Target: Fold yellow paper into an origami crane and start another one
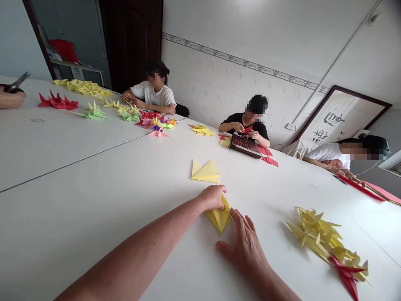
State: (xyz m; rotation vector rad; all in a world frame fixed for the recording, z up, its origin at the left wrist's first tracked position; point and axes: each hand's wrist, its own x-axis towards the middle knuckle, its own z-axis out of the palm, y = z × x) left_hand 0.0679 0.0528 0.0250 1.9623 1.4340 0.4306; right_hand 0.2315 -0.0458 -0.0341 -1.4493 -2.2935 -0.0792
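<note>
A partly folded yellow paper (220, 217) lies on the white table (131, 196), its point toward me. My left hand (214, 197) reaches over its far part, fingers bent round the lifted yellow flap. At the paper's right edge, my right hand (244, 240) rests with fingers spread and thumb apart, its index fingertip beside the edge. Just beyond my left hand lies another folded yellow sheet (206, 170).
Yellow folded cranes (319, 230) and a red one (347, 274) lie at right. Across the table are colourful cranes (156, 121), a laptop (245, 144) and three seated people. At far left, a hand holds scissors (19, 82).
</note>
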